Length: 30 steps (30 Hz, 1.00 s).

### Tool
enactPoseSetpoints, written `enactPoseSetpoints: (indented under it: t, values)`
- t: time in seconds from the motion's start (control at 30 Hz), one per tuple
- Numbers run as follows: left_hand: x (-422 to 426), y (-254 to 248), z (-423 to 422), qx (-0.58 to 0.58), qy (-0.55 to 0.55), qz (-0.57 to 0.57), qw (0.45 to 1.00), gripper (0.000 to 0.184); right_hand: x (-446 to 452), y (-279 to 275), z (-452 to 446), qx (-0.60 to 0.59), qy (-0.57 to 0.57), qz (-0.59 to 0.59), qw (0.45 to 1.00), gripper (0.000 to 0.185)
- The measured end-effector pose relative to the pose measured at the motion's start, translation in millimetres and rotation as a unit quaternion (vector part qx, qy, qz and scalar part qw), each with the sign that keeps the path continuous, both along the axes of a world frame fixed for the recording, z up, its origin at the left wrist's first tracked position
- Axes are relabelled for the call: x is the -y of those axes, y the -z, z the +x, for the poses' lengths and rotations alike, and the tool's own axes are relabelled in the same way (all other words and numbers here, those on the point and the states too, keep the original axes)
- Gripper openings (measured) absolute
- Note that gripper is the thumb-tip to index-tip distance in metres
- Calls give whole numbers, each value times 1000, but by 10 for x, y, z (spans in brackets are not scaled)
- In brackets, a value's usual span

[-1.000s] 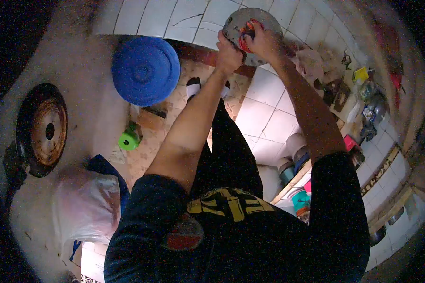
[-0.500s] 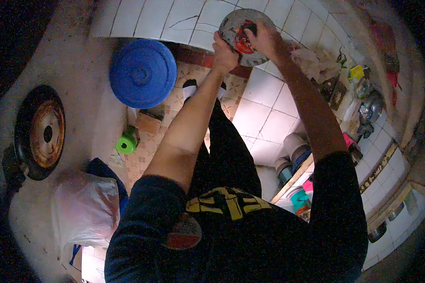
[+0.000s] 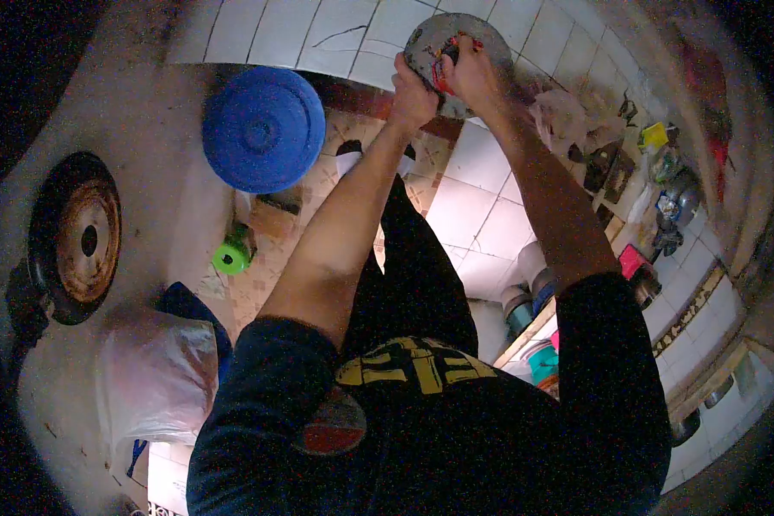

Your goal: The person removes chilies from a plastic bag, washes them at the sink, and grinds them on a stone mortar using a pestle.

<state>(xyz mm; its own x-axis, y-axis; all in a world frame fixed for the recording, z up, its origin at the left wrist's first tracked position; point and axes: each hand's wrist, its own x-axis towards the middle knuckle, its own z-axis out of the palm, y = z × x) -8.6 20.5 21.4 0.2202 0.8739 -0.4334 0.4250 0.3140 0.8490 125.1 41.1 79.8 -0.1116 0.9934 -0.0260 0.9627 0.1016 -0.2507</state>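
A round grey disc-like object (image 3: 430, 47), perhaps a lid or pan, is at the top of the view over the white tiled counter. My left hand (image 3: 414, 96) grips its lower left rim. On its face, my right hand (image 3: 473, 76) is closed around something dark at the middle, beside bright red marks or material. What exactly lies under the right fingers is too small to tell.
A blue round lid (image 3: 264, 129) is left of my arms, above a green item (image 3: 231, 257). A black pan (image 3: 76, 238) hangs on the left wall over a plastic bag (image 3: 159, 374). Clutter, including a yellow item (image 3: 654, 135), lines the right side.
The right hand has shifted over the disc's face, and the red patch shows less than half a second ago. The left hand keeps its hold on the rim. The view has shifted slightly.
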Motion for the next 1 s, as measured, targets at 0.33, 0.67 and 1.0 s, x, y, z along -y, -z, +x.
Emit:
enactPoseSetpoints:
  t: [0.33,0.67,1.0]
  values:
    - [-62,94,5,12,9,-9,1000,91,26,-202,-133,0,152,-145,978,48]
    - [-134,231,-24,66,9,50,997,94,-55,-244,-83,64,87,-197,974,48]
    - [-179,368,-12,56,1,44,997,96,91,-395,425,-299,123,-152,934,40]
